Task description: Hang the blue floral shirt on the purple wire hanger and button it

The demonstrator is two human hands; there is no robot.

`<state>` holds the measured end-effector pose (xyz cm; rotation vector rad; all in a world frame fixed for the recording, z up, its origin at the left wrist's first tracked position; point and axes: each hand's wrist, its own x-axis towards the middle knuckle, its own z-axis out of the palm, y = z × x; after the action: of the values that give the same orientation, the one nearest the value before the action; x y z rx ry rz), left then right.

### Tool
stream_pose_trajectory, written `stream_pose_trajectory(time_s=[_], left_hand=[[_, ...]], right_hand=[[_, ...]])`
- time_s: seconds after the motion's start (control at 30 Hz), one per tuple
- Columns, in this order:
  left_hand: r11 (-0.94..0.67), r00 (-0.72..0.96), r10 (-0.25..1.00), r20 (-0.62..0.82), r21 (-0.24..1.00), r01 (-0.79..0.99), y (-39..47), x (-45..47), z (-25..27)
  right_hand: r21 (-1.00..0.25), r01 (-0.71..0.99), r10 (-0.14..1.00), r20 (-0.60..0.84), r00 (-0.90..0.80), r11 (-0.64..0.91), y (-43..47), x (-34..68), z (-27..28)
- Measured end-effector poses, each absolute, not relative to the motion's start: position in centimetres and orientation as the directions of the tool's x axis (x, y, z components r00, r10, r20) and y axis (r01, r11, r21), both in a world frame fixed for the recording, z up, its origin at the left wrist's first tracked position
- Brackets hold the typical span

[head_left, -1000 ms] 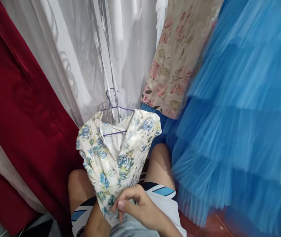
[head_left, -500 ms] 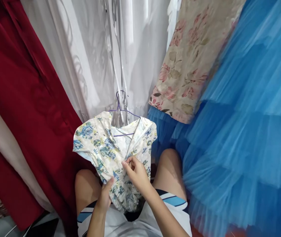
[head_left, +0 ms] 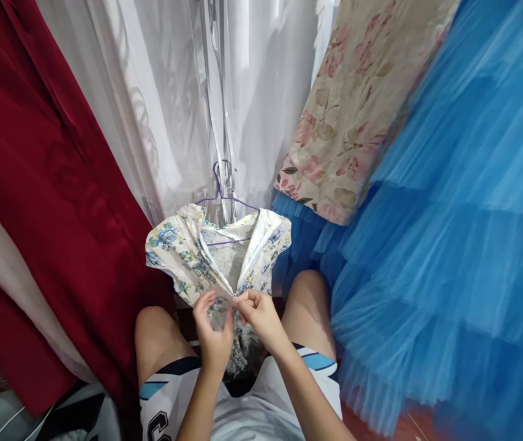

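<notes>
A white floral blouse [head_left: 188,260] with blue and yellow flowers is on a thin purple hanger [head_left: 218,195] in front of me. Its V-shaped neckline gapes, and the lower part bunches up between my knees. With thumb and fingers pinched, my right hand [head_left: 260,315] grips the blouse at the bottom point of the neckline. Just left of it, my left hand [head_left: 213,331] is over the blouse front, thumb and fingers apart in a curve; whether it touches the cloth I cannot tell.
Dark red cloth [head_left: 59,184] hangs on the left. White cloth [head_left: 261,110] with pale ribbons [head_left: 215,98] hangs behind the blouse. To the right are a beige floral garment [head_left: 330,153] and a layered blue tulle skirt [head_left: 417,263]. A dark flat object [head_left: 71,416] lies at lower left.
My left hand has let go of the blouse's side and moved up and right, beside my right hand. The neckline edges have spread wider, and the blouse's left shoulder has shifted inward.
</notes>
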<state>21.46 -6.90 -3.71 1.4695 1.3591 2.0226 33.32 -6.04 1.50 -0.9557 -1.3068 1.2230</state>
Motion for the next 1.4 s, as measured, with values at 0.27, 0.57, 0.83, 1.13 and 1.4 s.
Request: stream_pose_trajectory(time_s=[0.27, 0.57, 0.83, 1.13, 1.4], left_hand=[[-0.453, -0.22, 0.863, 0.454, 0.89, 0.062, -5.6, 23.3, -4.6], [-0.499, -0.062, 0.83, 0.554, 0.789, 0.359, -5.6, 22.0, -2.4], [-0.446, 0.137, 0.877, 0.461, 0.674, 0.589, -4.8, 24.5, -3.7], [-0.507, 0.359, 0.861, 0.361, 0.558, 0.657, -4.7, 22.8, -3.8], [-0.682, -0.028, 0.604, 0.797, 0.534, 0.5, 0.8, 17.6, 11.5]], right_hand=[[-0.975, -0.102, 0.968, 0.212, -0.134, 0.199, -3.8, 32.8, 6.5], [-0.974, -0.072, 0.945, 0.225, -0.238, 0.213, -3.1, 32.9, 7.2], [-0.891, 0.068, 0.894, 0.448, -0.018, 0.448, 4.5, 32.1, 14.9], [-0.857, -0.202, 0.88, 0.47, 0.072, 0.474, 4.4, 31.9, 15.6], [-0.873, -0.17, 0.886, 0.464, 0.008, 0.458, 2.9, 32.1, 14.9]])
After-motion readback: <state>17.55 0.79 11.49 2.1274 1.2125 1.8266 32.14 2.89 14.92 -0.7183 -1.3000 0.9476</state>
